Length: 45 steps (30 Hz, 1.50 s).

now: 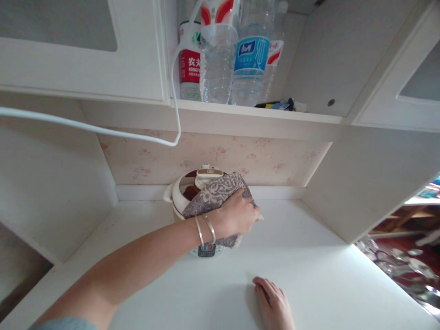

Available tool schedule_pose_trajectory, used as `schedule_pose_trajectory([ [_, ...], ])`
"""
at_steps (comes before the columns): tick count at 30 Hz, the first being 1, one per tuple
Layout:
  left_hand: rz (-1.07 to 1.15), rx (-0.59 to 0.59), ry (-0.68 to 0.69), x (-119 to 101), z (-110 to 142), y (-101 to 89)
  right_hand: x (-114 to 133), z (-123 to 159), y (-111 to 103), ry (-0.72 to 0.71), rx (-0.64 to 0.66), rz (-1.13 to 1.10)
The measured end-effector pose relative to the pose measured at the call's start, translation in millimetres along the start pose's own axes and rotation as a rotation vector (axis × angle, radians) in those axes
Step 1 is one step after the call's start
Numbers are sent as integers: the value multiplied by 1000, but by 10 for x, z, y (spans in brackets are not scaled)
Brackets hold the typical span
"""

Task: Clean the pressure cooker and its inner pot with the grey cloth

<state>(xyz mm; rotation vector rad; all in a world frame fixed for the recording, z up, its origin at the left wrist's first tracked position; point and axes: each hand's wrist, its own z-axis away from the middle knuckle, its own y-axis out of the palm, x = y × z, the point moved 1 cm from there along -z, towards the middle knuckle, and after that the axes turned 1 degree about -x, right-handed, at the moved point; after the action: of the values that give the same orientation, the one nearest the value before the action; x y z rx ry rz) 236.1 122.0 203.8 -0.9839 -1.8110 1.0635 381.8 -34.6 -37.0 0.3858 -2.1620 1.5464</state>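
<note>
A small cream and brown electric cooker stands at the back of a white counter. My left hand, with two silver bangles on the wrist, is closed on a grey patterned cloth and presses it against the cooker's right side and lid. The cloth hides much of the cooker's front. My right hand lies flat on the counter near the front edge, fingers stretched out, holding nothing.
An open cabinet shelf overhead holds several plastic water bottles. A white cable hangs from the shelf and runs off left. White cabinet sides box in the counter. Cluttered items show at the right.
</note>
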Motion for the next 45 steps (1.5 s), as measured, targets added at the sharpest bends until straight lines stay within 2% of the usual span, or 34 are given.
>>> schedule_pose_trajectory([
  [3, -12, -94, 21, -122, 306, -38, 4, 10, 4, -13, -9, 0],
  [6, 36, -163, -8, -55, 619, -108, 15, 7, -8, -10, -6, -7],
  [9, 78, -238, -90, 192, 941, -146, 32, -2, -30, 17, 14, -19],
  [13, 116, -321, -285, 640, 1314, -128, 65, -9, -51, 53, 33, -33],
  [15, 144, -328, -367, 796, 1425, -102, 81, -7, -53, 56, 32, -39],
  [17, 163, -357, -423, 840, 1471, -74, 84, -4, -49, 55, 34, -52],
  [20, 152, -463, -455, 660, 1448, -40, 58, -1, -35, 68, 35, -95],
  [22, 139, -513, -454, 418, 1395, -26, 49, 8, -35, 114, 40, -171],
  [24, 144, -510, -431, 142, 1319, -18, 99, 27, -59, 182, 41, -319],
  [27, 209, -446, -343, -219, 1159, -9, 359, 55, -153, 183, 45, -600],
  [31, 369, -395, -284, -479, 896, 42, 896, -70, -288, 21, 83, -838],
  [35, 556, -375, -296, -586, 702, 108, 1252, -417, -327, 19, -11, -1015],
  [39, 678, -487, -344, -621, 737, 54, 1402, -646, -338, 56, -68, -1059],
  [42, 751, -612, -435, -529, 983, -16, 1345, -647, -377, 194, -35, -1214],
  [45, 768, -752, -606, -274, 1427, 47, 1059, -544, -498, 431, 2, -1300],
])
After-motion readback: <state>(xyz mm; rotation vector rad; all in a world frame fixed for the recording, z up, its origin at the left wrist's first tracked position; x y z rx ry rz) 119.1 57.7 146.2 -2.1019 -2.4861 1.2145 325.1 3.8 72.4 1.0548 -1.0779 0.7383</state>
